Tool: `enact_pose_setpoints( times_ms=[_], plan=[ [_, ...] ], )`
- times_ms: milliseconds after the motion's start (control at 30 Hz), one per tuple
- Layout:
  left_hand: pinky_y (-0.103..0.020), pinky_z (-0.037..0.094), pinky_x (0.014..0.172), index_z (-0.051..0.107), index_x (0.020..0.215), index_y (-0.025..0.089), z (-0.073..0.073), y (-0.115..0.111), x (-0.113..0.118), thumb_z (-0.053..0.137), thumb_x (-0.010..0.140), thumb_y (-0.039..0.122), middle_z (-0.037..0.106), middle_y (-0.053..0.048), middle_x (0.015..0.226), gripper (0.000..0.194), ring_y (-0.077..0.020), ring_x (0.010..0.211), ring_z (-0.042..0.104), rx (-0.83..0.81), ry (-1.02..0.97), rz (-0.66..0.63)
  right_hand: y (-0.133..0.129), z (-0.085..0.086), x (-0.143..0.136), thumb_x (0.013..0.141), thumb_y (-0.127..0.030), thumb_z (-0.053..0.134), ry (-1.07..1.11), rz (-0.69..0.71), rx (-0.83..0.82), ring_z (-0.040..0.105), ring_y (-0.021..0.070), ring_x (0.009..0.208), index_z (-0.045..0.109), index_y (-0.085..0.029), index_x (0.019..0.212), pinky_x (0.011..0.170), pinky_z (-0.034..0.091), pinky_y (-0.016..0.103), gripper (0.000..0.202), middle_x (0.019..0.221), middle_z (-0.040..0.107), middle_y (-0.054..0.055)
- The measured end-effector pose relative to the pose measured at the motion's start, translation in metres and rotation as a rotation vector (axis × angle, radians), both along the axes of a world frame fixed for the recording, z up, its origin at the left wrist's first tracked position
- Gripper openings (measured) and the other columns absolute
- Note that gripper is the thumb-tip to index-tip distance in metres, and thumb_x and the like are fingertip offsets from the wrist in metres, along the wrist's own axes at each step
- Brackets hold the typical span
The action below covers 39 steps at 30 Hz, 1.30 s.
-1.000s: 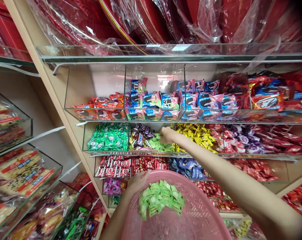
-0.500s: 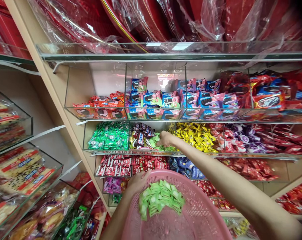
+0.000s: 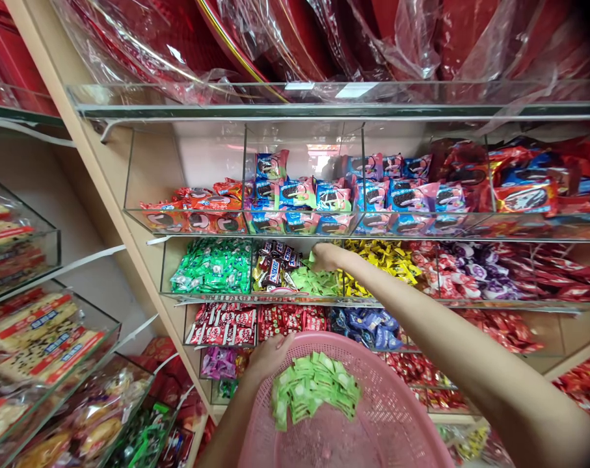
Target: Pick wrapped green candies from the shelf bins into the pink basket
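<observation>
Low before the shelves (image 3: 255, 235), at six o'clock, is a pink basket (image 3: 402, 403), its rim gripped by the person's left hand (image 3: 270, 355) at about ten o'clock. Pale green packets (image 3: 317, 385) lie heaped inside, toward eleven. Straight up from the basket, at twelve, the right hand (image 3: 326, 257) reaches into a clear compartment (image 3: 298, 298), over more green packets (image 3: 317, 283). A scrap of green shows at its fingertips, though from where I stand I cannot tell whether the fingers are closed on a packet. Brown chocolate bars (image 3: 276, 268) share that compartment, near the hand's nine o'clock; yellow packets (image 3: 385, 263) sit at three, and blue biscuit packs (image 3: 332, 196) stand above, at twelve.
</observation>
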<state>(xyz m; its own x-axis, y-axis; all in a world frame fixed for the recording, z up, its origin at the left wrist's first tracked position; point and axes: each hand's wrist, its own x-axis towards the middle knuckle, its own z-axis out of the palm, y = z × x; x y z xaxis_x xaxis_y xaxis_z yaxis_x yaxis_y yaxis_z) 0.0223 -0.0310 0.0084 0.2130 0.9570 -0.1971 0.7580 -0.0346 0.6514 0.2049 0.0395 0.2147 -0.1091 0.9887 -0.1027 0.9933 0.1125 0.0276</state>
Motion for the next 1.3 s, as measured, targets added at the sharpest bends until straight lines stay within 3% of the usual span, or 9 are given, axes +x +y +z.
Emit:
enact_pose_setpoints(
  times_ms=[300, 567, 900, 1033, 1300],
  plan=[
    [-0.027, 0.041, 0.070, 0.063, 0.078, 0.022, 0.005, 0.000, -0.001, 0.021, 0.081, 0.072, 0.069, -0.004, 0.085, 0.065, -0.0212, 0.079, 0.061, 0.045, 0.053, -0.018, 0.004, -0.011, -0.004, 0.066, -0.016, 0.071, -0.059, -0.026, -0.026, 0.062, 0.0235, 0.100, 0.064, -0.011, 0.111, 0.076, 0.049, 0.022, 0.045, 0.111, 0.065, 0.014],
    [-0.026, 0.041, 0.070, 0.064, 0.083, 0.023, 0.004, 0.003, 0.000, 0.021, 0.081, 0.072, 0.070, -0.003, 0.093, 0.066, -0.0206, 0.084, 0.061, 0.046, 0.040, -0.036, -0.005, -0.007, -0.004, 0.076, -0.030, 0.066, -0.040, -0.034, 0.023, 0.063, 0.0273, 0.100, 0.065, -0.008, 0.111, 0.078, 0.051, 0.028, 0.042, 0.110, 0.065, 0.019],
    [-0.025, 0.040, 0.068, 0.064, 0.082, 0.023, -0.002, 0.005, -0.001, 0.021, 0.081, 0.072, 0.069, -0.003, 0.092, 0.065, -0.0201, 0.083, 0.062, 0.057, 0.055, -0.037, -0.016, -0.009, -0.012, 0.080, -0.029, 0.063, -0.047, -0.056, 0.125, 0.062, 0.0302, 0.102, 0.063, -0.008, 0.115, 0.081, 0.051, 0.033, 0.041, 0.108, 0.065, 0.023],
    [-0.025, 0.040, 0.067, 0.064, 0.082, 0.023, -0.001, 0.004, -0.001, 0.021, 0.082, 0.072, 0.069, -0.003, 0.090, 0.065, -0.0199, 0.082, 0.062, 0.060, 0.059, -0.041, -0.025, -0.010, -0.017, 0.079, -0.027, 0.062, -0.038, -0.082, 0.087, 0.062, 0.0310, 0.102, 0.064, -0.008, 0.115, 0.081, 0.051, 0.035, 0.040, 0.109, 0.064, 0.023],
    [-0.025, 0.038, 0.064, 0.063, 0.083, 0.024, -0.005, 0.005, 0.001, 0.018, 0.081, 0.074, 0.069, -0.003, 0.089, 0.068, -0.0194, 0.079, 0.061, 0.068, 0.075, -0.050, -0.026, -0.026, -0.024, 0.080, -0.025, 0.059, -0.027, -0.121, 0.095, 0.062, 0.0299, 0.102, 0.065, -0.010, 0.113, 0.079, 0.052, 0.035, 0.037, 0.109, 0.065, 0.021]
  ],
)
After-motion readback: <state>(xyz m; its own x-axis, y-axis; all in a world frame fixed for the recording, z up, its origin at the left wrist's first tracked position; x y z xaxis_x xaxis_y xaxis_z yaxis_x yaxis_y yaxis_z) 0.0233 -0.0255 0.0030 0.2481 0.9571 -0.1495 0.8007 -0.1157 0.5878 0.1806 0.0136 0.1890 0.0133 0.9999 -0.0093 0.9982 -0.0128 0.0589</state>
